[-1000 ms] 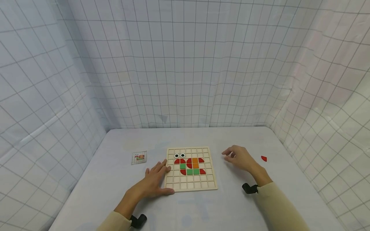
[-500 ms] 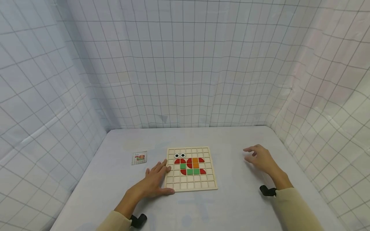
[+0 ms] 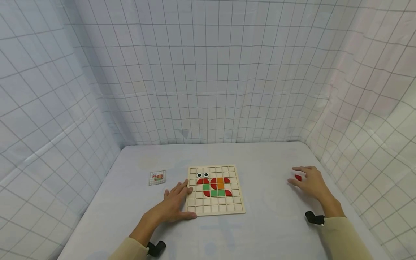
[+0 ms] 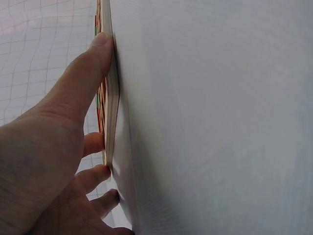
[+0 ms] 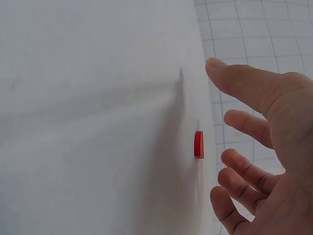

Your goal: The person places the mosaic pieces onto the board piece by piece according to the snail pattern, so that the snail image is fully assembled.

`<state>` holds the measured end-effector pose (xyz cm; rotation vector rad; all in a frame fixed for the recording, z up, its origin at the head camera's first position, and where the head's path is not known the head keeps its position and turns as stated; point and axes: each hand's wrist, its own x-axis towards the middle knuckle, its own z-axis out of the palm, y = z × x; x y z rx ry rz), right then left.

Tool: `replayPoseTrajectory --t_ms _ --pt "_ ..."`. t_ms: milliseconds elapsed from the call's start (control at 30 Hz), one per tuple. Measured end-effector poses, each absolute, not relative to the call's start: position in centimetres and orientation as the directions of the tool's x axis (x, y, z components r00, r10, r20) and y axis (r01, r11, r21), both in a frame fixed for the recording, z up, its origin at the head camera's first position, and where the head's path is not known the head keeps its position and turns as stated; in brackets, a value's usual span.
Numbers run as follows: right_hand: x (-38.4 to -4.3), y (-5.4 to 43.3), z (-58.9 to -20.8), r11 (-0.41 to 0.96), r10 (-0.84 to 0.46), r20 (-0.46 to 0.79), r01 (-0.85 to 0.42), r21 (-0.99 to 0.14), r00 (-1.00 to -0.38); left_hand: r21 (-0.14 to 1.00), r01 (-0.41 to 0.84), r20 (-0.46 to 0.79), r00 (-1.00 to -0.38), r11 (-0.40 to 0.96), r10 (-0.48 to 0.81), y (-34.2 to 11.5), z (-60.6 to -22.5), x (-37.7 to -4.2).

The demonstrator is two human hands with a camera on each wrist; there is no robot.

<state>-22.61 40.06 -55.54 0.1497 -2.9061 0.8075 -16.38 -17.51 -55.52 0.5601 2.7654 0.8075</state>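
A square wooden grid board (image 3: 214, 209) lies on the table, with red, green and orange tiles and two eye tiles (image 3: 203, 175) set in its cells. My left hand (image 3: 173, 206) rests on the board's left edge and lower left corner, fingers spread; in the left wrist view the thumb (image 4: 88, 68) lies along the board's side. To the right, my right hand (image 3: 310, 182) hovers around a red quarter-circle tile (image 3: 298, 177), thumb and index finger apart. In the right wrist view that red tile (image 5: 198, 145) lies on the table, untouched by the fingers.
A small picture card (image 3: 157, 177) with a coloured pattern lies left of the board. White grid-patterned curtains (image 3: 208, 72) enclose the table (image 3: 260, 231) at the back and on both sides. A black wrist-worn device (image 3: 314, 218) sits at each sleeve.
My right hand has moved right from beside the board to the loose red tile, which was hidden behind it half a second ago. The left hand stays on the board.
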Motion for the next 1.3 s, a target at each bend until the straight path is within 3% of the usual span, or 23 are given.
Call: replayPoseTrajectory --t_ms 267,1300 --pt "-22.3 41.7 -56.0 0.863 -0.016 0.062 -0.045 -0.503 -0.998 0.554 0.295 -0.086 -0.910 0.779 0.405 -17.5 -55.5 -16.3" --pt "-22.2 41.0 -56.1 0.830 -0.010 0.094 -0.060 -0.555 -0.996 0.555 0.301 -0.083 -0.908 0.776 0.411 -17.5 -55.5 -16.2"
